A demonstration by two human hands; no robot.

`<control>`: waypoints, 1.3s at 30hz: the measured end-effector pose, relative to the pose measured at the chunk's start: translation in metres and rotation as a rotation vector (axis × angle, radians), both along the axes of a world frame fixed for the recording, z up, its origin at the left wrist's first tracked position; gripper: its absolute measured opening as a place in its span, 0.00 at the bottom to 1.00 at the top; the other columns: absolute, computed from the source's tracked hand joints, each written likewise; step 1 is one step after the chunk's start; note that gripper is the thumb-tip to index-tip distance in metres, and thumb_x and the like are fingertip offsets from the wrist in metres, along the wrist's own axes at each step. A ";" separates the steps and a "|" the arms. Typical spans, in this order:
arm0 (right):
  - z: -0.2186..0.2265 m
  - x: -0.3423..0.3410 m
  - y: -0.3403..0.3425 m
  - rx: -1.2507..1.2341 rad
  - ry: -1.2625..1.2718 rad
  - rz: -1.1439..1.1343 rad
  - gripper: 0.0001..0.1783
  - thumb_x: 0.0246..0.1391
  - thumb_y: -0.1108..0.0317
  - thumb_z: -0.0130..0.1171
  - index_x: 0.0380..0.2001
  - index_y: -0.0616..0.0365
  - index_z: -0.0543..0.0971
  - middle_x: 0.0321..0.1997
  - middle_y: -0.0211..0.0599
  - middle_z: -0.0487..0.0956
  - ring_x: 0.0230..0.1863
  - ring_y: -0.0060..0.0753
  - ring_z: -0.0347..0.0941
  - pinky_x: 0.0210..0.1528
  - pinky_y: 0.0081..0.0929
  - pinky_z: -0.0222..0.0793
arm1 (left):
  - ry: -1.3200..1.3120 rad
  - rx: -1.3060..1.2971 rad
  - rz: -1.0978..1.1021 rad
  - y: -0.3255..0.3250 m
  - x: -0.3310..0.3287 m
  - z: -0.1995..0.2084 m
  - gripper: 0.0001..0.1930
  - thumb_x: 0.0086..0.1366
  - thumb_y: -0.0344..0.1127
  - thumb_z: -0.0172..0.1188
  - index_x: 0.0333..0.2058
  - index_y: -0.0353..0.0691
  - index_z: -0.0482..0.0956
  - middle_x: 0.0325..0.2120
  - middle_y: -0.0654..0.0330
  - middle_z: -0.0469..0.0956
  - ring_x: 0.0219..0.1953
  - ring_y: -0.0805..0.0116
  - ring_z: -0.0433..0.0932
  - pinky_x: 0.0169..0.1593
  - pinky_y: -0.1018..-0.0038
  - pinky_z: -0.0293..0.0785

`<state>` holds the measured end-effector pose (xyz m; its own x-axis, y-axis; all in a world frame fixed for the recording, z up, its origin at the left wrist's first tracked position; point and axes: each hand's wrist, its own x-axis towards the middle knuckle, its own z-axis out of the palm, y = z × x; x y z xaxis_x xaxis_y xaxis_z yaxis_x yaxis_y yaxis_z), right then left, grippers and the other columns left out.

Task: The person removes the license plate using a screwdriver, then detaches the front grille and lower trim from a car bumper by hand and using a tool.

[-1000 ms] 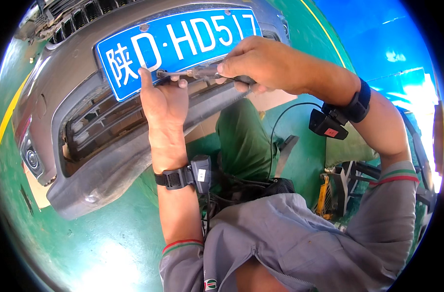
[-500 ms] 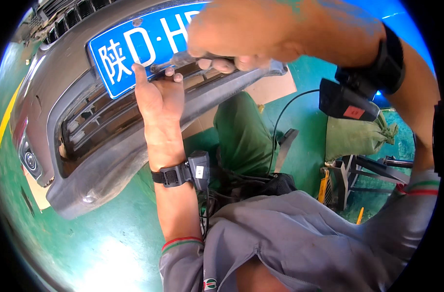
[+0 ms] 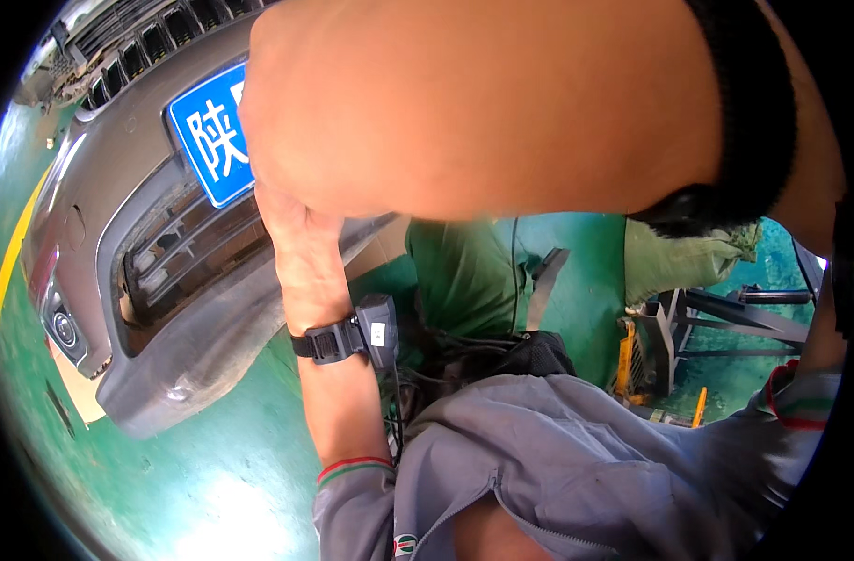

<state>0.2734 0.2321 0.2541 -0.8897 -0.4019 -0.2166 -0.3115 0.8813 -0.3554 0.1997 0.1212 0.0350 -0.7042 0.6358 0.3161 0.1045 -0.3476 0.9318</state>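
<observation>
Green floor (image 3: 254, 411), right forearm (image 3: 521, 112) mostly hiding blue plate (image 3: 205, 140) and hands (image 3: 285, 215)

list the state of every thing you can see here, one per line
right arm, held across the view, its grip hidden
left hand, mostly covered by the right arm, grip unclear
bumper, smudged-looking along its dark lower lip
number plate, on the bumper, partly covered
left wrist strap, fastened
jacket zip, partly undone
green bag, bulging
</observation>
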 end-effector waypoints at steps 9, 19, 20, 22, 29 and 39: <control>0.021 -0.030 -0.004 0.109 -0.179 0.145 0.08 0.59 0.72 0.57 0.41 0.62 0.78 0.33 0.37 0.78 0.33 0.34 0.72 0.42 0.30 0.70 | -1.343 0.473 -0.376 0.026 -0.015 -0.052 0.15 0.74 0.53 0.50 0.43 0.48 0.73 0.33 0.65 0.73 0.32 0.67 0.67 0.38 0.68 0.62; -0.021 -0.035 -0.044 0.812 -0.026 0.276 0.05 0.39 0.68 0.67 0.22 0.56 0.83 0.21 0.33 0.79 0.25 0.38 0.77 0.26 0.33 0.72 | -1.191 0.076 -0.248 0.023 -0.010 0.007 0.30 0.78 0.58 0.37 0.66 0.43 0.63 0.66 0.57 0.65 0.72 0.54 0.58 0.75 0.53 0.49; -0.026 -0.037 -0.041 0.875 -0.035 0.291 0.05 0.37 0.68 0.68 0.21 0.56 0.83 0.20 0.33 0.79 0.24 0.38 0.78 0.24 0.33 0.73 | -1.190 0.076 -0.256 0.025 -0.008 -0.003 0.30 0.78 0.58 0.37 0.66 0.43 0.63 0.66 0.57 0.65 0.72 0.54 0.58 0.75 0.53 0.49; -0.039 -0.024 -0.048 1.031 0.252 0.251 0.06 0.35 0.68 0.67 0.13 0.55 0.81 0.16 0.33 0.77 0.19 0.36 0.76 0.22 0.34 0.72 | -1.294 0.548 -0.363 0.023 -0.013 -0.034 0.28 0.78 0.58 0.37 0.63 0.44 0.65 0.58 0.58 0.72 0.61 0.58 0.69 0.65 0.55 0.64; 0.029 -0.034 -0.012 -0.076 -0.314 0.064 0.12 0.64 0.69 0.56 0.46 0.66 0.79 0.36 0.38 0.80 0.35 0.32 0.70 0.48 0.30 0.69 | -1.367 0.385 -0.289 0.021 -0.014 -0.032 0.15 0.71 0.53 0.56 0.44 0.49 0.74 0.37 0.69 0.75 0.33 0.71 0.68 0.38 0.70 0.60; -0.030 -0.033 -0.063 1.022 -0.034 0.256 0.04 0.38 0.67 0.66 0.19 0.54 0.83 0.19 0.35 0.79 0.24 0.38 0.77 0.27 0.35 0.73 | -1.441 0.564 -0.438 0.024 -0.012 -0.035 0.26 0.78 0.56 0.39 0.65 0.47 0.65 0.63 0.57 0.68 0.63 0.56 0.68 0.65 0.55 0.65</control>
<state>0.2407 0.1688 0.2244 -0.7912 -0.1895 -0.5814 -0.5347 0.6758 0.5073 0.1879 0.1455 -0.0004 -0.4125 0.8960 -0.1642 -0.8984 -0.4300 -0.0896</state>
